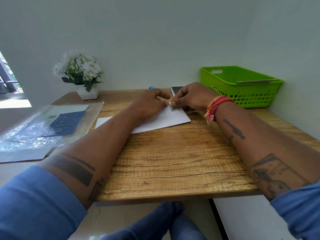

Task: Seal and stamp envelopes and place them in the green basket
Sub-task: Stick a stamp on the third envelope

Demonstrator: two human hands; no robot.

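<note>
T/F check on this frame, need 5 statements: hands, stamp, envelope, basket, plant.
1. Both hands are at the stamp on the white envelope. True: the left hand and right hand meet over it.
2. The green basket stands at the table's left edge. False: it stands at the far right, by the wall.
3. The green basket is empty. False: something flat already lies in it.
4. The envelope lies flat on the wooden table. True.
5. The flower pot is tipped over. False: it stands upright at the far left of the table.
</note>
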